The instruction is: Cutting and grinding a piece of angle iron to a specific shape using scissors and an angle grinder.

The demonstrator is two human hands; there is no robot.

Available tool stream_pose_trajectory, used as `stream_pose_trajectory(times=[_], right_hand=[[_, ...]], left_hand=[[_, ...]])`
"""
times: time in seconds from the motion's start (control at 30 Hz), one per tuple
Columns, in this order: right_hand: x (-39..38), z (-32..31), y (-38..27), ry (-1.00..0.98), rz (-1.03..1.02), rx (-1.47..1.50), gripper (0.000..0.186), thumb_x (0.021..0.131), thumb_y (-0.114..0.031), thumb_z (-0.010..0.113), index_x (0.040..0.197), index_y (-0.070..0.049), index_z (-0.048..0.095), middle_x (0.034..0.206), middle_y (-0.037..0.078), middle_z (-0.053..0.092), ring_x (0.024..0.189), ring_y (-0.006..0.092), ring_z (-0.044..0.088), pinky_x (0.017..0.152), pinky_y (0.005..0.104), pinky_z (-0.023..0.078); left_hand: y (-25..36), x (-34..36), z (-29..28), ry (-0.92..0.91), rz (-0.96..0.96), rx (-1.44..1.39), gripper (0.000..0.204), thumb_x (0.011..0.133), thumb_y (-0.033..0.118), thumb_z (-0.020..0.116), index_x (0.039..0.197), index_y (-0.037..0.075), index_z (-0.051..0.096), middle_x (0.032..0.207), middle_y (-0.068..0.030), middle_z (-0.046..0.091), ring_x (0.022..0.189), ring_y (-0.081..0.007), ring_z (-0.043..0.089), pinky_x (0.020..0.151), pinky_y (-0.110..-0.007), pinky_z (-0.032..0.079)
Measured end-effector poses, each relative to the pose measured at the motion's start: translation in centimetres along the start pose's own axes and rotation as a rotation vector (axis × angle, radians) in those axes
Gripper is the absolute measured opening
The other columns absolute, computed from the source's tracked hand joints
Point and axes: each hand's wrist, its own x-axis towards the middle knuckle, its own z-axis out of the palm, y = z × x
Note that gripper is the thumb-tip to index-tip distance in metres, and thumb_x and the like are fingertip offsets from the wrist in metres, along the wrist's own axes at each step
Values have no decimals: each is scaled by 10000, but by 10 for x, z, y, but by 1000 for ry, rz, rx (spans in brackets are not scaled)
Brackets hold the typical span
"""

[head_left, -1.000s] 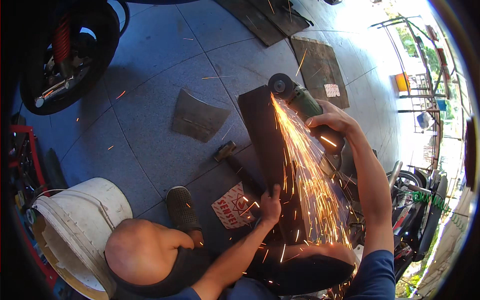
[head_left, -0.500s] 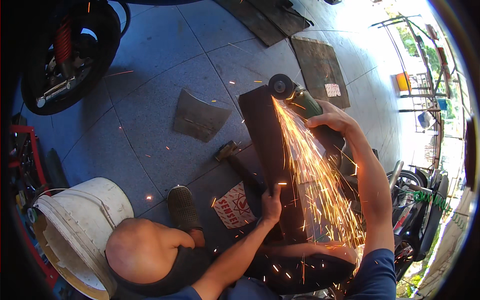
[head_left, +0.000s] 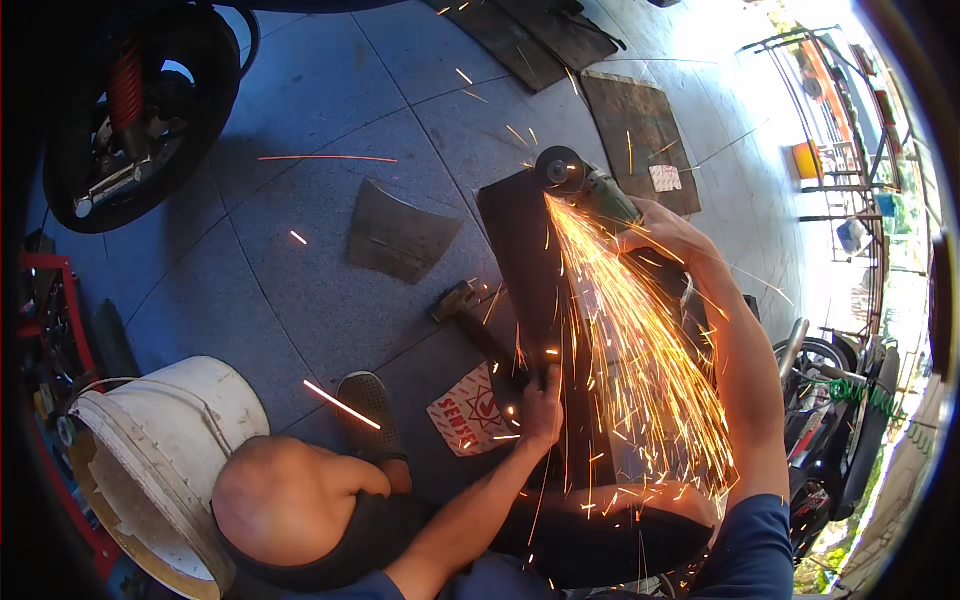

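My right hand point(head_left: 668, 235) is closed round the green body of an angle grinder point(head_left: 612, 203). The grinder's disc point(head_left: 561, 171) meets the far end of a long dark metal piece point(head_left: 522, 240), throwing a broad fan of orange sparks back toward my right forearm. My left hand point(head_left: 543, 412) grips the left edge of that metal piece lower down, which slants away from me between my legs. Left of it, a hammer point(head_left: 455, 301) lies on the floor. Beyond the hammer is a slightly curved sheet of grey metal point(head_left: 403, 232).
A dirty white bucket point(head_left: 205, 405) lies tipped at the left, near my knee and shoe point(head_left: 366, 410). A printed white card point(head_left: 470, 412) is by my left hand. A wheel point(head_left: 190, 130) stands far left, dark mats point(head_left: 640, 120) at the back, a motorcycle point(head_left: 850, 430) at the right.
The spark fan has grown wider and denser, with stray sparks flying farther left and back. The disc has barely shifted; both hands keep their holds.
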Motion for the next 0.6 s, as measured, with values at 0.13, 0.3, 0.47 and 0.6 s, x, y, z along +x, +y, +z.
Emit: stream_pose_trajectory(times=[0.13, 0.3, 0.47, 0.6], right_hand=[[1, -7, 5, -15, -20, 15, 731, 695, -290, 821, 1329, 6, 612, 1102, 126, 724, 935, 208, 696, 900, 337, 550], [-14, 2, -14, 8, 55, -11, 722, 740, -249, 798, 1367, 33, 578, 1206, 124, 694, 1065, 203, 651, 964, 333, 512], [-4, -5, 0, 5, 52, -58, 764, 726, -288, 821, 1382, 19, 577, 1213, 120, 695, 1064, 210, 661, 966, 330, 513], [-6, -2, -2, -18, 96, 29, 792, 710, -311, 835, 1384, 14, 577, 1210, 116, 698, 1062, 204, 663, 959, 331, 515]], left_hand=[[-18, 9, 10, -4, 164, -244, 632, 1045, 551, 596, 1175, -61, 686, 1036, -69, 713, 909, -183, 586, 885, -356, 482], [-4, 3, 10, 38, 180, -156, 594, 1065, 511, 561, 1114, -64, 700, 966, -164, 738, 883, -234, 635, 851, -384, 493], [-25, 13, 7, -12, 126, -145, 624, 1042, 548, 583, 1104, -62, 701, 943, -161, 733, 871, -250, 643, 833, -388, 493], [-21, 10, 14, 66, 127, -90, 603, 1042, 541, 588, 1034, -52, 698, 816, -111, 669, 776, -213, 578, 760, -385, 468]])
